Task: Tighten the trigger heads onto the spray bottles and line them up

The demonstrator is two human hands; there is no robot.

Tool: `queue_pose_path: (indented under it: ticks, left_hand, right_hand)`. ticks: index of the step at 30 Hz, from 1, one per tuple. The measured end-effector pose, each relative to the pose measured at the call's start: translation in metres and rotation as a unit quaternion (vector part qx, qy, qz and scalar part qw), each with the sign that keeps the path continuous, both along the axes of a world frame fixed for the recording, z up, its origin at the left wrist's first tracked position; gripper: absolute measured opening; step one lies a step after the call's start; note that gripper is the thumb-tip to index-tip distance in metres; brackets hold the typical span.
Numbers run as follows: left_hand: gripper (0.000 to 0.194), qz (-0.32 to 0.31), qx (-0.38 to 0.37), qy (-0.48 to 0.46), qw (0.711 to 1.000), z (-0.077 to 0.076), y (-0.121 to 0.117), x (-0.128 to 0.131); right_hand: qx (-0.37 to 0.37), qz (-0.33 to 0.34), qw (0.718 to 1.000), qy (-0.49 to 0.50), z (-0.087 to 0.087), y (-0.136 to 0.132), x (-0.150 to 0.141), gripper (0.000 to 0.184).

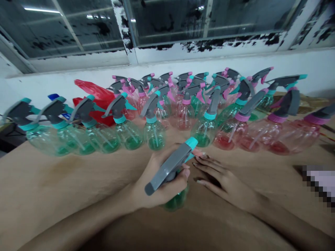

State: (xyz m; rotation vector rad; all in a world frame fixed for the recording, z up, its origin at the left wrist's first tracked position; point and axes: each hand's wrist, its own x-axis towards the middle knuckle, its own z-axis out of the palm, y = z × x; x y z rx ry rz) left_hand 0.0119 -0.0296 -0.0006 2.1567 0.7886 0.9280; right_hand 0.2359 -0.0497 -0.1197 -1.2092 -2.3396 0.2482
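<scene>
Left hand (157, 179), my grip, wrapped round neck of clear green plastic spray bottle (176, 201) with grey trigger head and turquoise nozzle, low over pale wooden surface (31, 195). Right hand (223, 177) released, fingers apart, just beside bottle. Beyond both hands, upright turquoise-collared green bottles (154, 136) and pink-collared pink bottles (184, 116) block way to back. Crumpled red plastic bag (98, 96) behind left rows. Pixelation hides detail of pale object (323, 177) at right.

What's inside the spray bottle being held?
Green shows low in the held bottle; whether it's liquid, I can't tell. The left hand and grey sprayer head cover the rest.
</scene>
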Motion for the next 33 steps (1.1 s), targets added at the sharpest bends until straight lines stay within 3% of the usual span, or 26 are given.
queue_pose_path:
  ticks: [13, 21, 29, 33]
  left_hand:
    - [0.028, -0.013, -0.054, -0.031, 0.998, -0.0003, -0.0018, -0.0002]
    - [0.025, 0.008, -0.027, -0.008, 1.000, 0.0074, -0.0051, -0.0031]
    - [0.022, -0.006, -0.008, -0.016, 1.000, 0.0025, -0.0047, -0.0049]
    - [0.022, 0.034, -0.023, 0.012, 0.999, 0.0007, -0.0052, -0.0035]
  right_hand:
    - [0.000, -0.003, 1.000, -0.020, 0.0014, -0.0006, -0.0010, 0.047]
    - [-0.008, -0.002, 0.999, -0.040, 0.0025, -0.0004, -0.0007, 0.046]
    - [-0.009, 0.001, 0.999, -0.037, -0.0005, 0.0005, 0.0000, 0.047]
    - [-0.002, 0.000, 0.999, -0.036, -0.0015, 0.0005, 0.0007, 0.047]
